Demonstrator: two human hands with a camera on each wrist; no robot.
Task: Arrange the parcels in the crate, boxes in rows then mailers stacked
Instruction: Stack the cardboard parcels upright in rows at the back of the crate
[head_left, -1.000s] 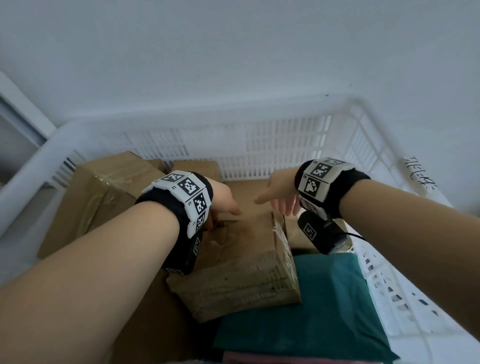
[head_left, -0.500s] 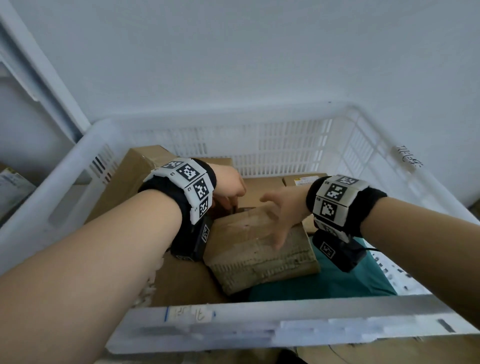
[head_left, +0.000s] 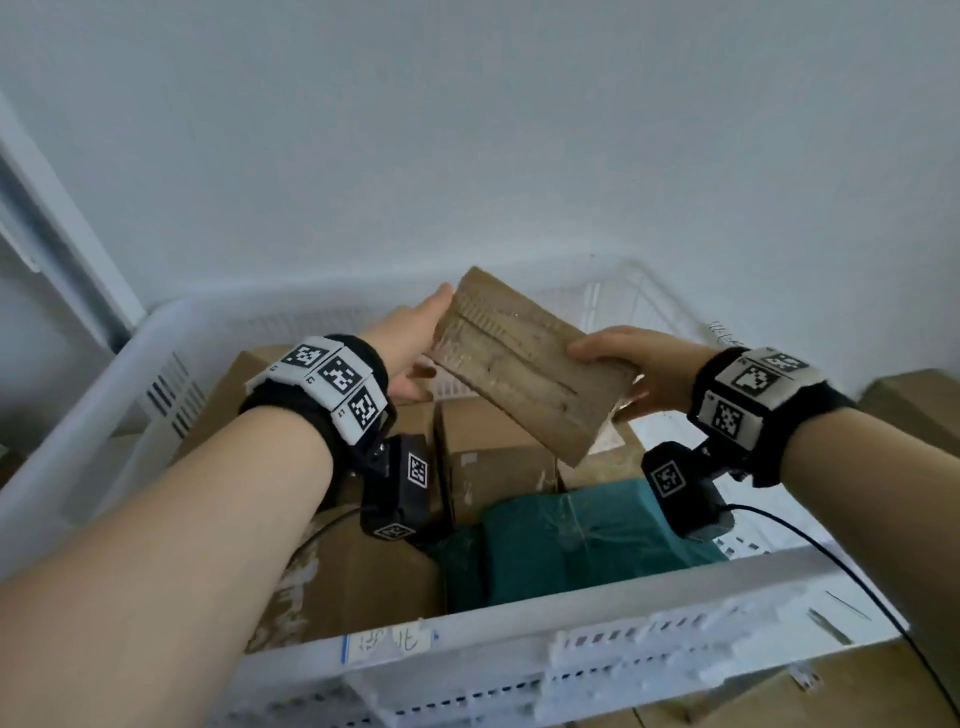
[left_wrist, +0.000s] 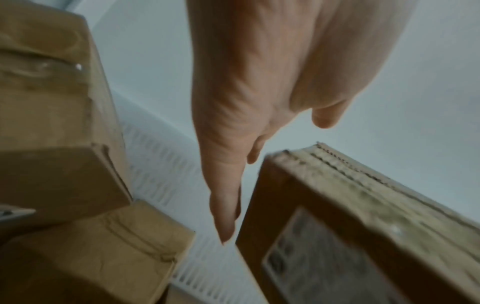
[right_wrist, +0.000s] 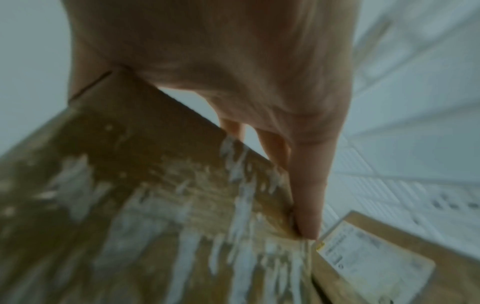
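A worn, scuffed cardboard box is held tilted in the air above the white slatted crate. My left hand touches its upper left end with straight fingers. My right hand grips the lower right end, thumb on top and fingers underneath. Inside the crate stand brown boxes, a large one at the far left and another at the near left. A dark green mailer lies at the near right. A labelled box sits below my right hand.
A white wall rises just behind the crate. More cardboard lies outside it at the right and under the near rim. A black cable runs from my right wrist camera over the crate's front edge.
The worn box was lying on the other parcels; both hands closed in on it and lifted it, tilted, above the crate. The head view has pulled back and up.
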